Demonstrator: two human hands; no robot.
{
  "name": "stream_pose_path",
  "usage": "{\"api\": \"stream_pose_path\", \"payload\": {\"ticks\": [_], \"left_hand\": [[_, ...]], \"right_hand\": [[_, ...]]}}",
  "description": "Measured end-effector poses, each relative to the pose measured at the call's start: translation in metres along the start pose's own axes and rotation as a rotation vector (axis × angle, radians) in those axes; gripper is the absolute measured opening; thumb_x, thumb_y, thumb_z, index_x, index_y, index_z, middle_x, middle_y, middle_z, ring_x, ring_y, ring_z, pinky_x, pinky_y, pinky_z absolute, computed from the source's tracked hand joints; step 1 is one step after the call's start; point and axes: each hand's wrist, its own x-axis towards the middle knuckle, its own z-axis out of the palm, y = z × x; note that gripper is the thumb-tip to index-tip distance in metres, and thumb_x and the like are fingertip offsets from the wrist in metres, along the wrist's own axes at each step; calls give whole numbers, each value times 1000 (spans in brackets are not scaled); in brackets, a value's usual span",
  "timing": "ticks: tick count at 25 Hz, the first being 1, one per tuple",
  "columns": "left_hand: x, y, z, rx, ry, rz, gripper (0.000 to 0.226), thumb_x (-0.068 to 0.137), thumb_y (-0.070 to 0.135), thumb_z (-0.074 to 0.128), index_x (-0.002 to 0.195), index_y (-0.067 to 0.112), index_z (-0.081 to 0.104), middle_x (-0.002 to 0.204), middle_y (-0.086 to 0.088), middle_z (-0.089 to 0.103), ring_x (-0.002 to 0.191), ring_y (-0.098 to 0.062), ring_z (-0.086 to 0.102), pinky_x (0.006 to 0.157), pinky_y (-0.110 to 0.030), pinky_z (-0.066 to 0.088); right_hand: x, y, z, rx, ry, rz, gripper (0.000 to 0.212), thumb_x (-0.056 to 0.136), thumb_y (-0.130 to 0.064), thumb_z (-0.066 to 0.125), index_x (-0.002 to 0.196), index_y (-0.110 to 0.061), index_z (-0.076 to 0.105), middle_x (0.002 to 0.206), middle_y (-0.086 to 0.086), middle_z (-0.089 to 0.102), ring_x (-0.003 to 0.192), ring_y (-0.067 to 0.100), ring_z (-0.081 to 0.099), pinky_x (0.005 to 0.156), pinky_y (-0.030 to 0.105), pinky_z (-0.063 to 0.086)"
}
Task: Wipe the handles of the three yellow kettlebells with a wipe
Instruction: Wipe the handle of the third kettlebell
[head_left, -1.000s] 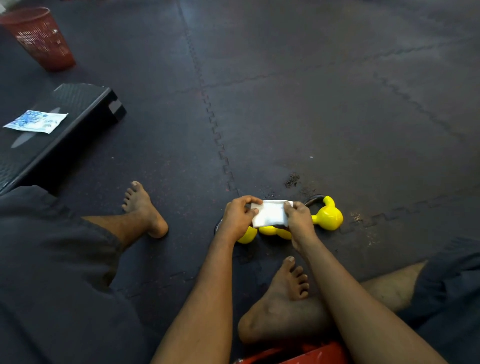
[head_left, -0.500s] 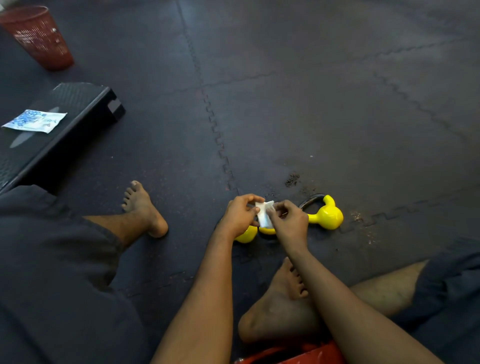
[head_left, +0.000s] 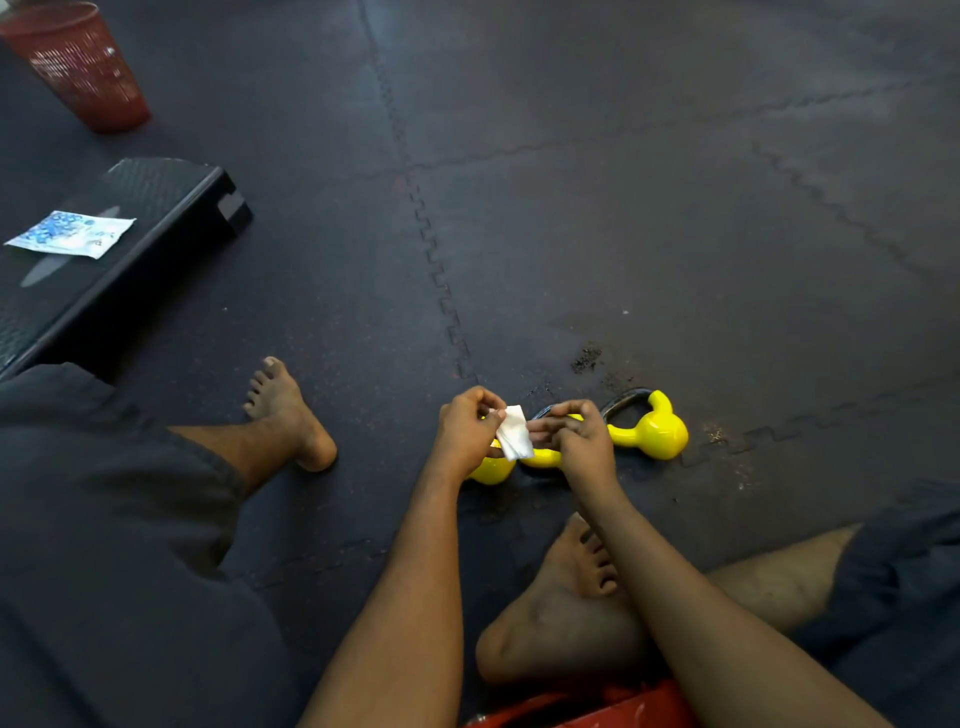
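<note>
The person is sitting barefoot on the dark interlocking rubber floor mat (head_left: 571, 218), and the three glossy yellow kettlebells are lying in a row on it just beyond the tucked right foot (head_left: 566, 603). Above that row, the left hand (head_left: 467, 434) is pinching the small folded white wipe (head_left: 513, 432) between thumb and fingers. The right hand (head_left: 579, 434) is reaching its fingertips to the wipe's other edge, though I cannot tell whether it is gripping. The rightmost kettlebell (head_left: 652, 431) is lying on its side in plain view, its dark handle pointing away; the middle kettlebell (head_left: 543, 458) and the leftmost kettlebell (head_left: 491, 470) are peeking out beneath the hands. Far left of the kettlebells, a blue-and-white wipe packet (head_left: 70, 234) is resting on a black step platform (head_left: 156, 228), and a red mesh bin (head_left: 78, 62) is standing beyond it.
</note>
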Motion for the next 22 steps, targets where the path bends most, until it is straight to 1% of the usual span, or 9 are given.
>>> {"api": "stream_pose_path", "payload": {"ticks": [3,5,8,9,13,14,16,18,22], "left_hand": [[0,-2,-3,-19,-35,-15,15,91,6,57,81,16,59,94,-17,64,86,-31,68,53,-46,59],[0,-1,-1,-56,-92,-58,13,94,4,52,83,12,55,91,-14,62,85,-29,67,53,-45,59],[1,-2,2,-79,-151,-147,14,93,4,47,84,14,52,91,-13,61,78,-24,65,53,-43,58],[1,-3,1,-72,-153,-159,12,92,5,47,85,14,52,92,-13,61,74,-23,65,53,-41,57],[6,-14,0,-115,-170,-136,11,94,17,57,87,17,49,87,-14,65,64,-25,66,57,-35,53],[9,-20,-1,-102,-118,-129,11,93,18,58,86,19,50,87,-14,67,67,-25,66,59,-35,52],[17,-37,-9,36,121,-102,8,89,17,61,87,23,55,91,-13,69,82,-29,66,71,-37,52],[23,-60,-20,234,305,-152,11,88,18,61,98,14,60,103,-14,67,98,-32,61,83,-35,46],[26,-95,-19,463,213,-380,43,90,35,59,116,1,57,124,-23,54,116,-40,51,98,-41,42]], "right_hand": [[3,4,-3,-79,37,103,20,87,5,50,103,-4,58,94,15,68,81,23,65,63,26,54],[5,9,-2,-143,-81,202,10,94,-15,57,94,-8,65,88,9,67,83,21,62,72,38,54],[5,18,-5,-213,-127,154,20,89,-25,65,80,-7,65,80,12,66,77,22,60,77,54,54],[5,19,-7,-225,-111,114,21,86,-25,69,78,-6,64,78,12,66,75,22,60,74,53,55],[6,12,-10,-265,-51,30,21,81,-12,75,67,-12,58,65,4,60,61,13,53,57,28,43],[7,12,-10,-265,-42,26,24,80,-10,75,65,-14,56,62,1,58,59,12,50,55,25,41],[8,15,-10,-286,-9,27,26,80,-9,73,64,-17,54,60,-2,56,57,10,48,55,25,38],[10,20,-11,-297,19,36,21,80,-11,71,68,-19,56,65,-1,59,60,10,51,56,26,41],[16,30,-10,-197,16,109,9,85,-8,66,81,-15,62,80,10,65,71,21,63,57,37,57]]}}
